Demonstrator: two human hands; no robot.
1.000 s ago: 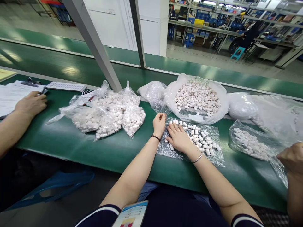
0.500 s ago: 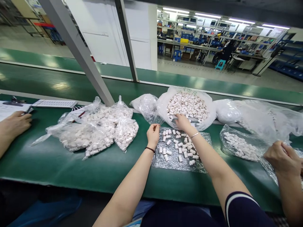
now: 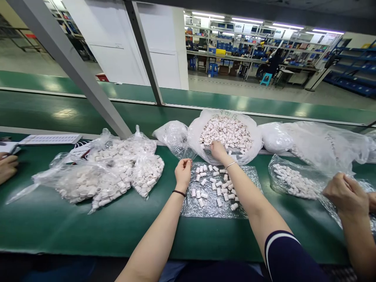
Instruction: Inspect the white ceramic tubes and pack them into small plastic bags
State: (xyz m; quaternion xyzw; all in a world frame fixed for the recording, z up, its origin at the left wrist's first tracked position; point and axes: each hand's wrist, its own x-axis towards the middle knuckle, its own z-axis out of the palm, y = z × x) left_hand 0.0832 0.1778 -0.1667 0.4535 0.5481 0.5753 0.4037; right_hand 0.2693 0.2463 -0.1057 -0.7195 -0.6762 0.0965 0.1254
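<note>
My left hand is closed in a pinch at the upper left corner of a clear plastic bag that lies flat on the green bench. Scattered short white pipe fittings lie in or on this bag; I cannot tell which. Beyond it stands a big translucent bag, wide open and heaped with white fittings. My right hand reaches over its near rim, fingers curled down at the heap. What those fingers hold is hidden.
Filled, tied bags of fittings sit to the left. On the right, a co-worker's hand grips plastic beside a partly filled bag. Another person's hand is at the left edge. A slanted metal post rises behind the bags.
My right hand's fingers have curled in at the heap's near side. My left hand keeps its pinch. The co-worker's left-edge hand shows less, as the view has turned.
</note>
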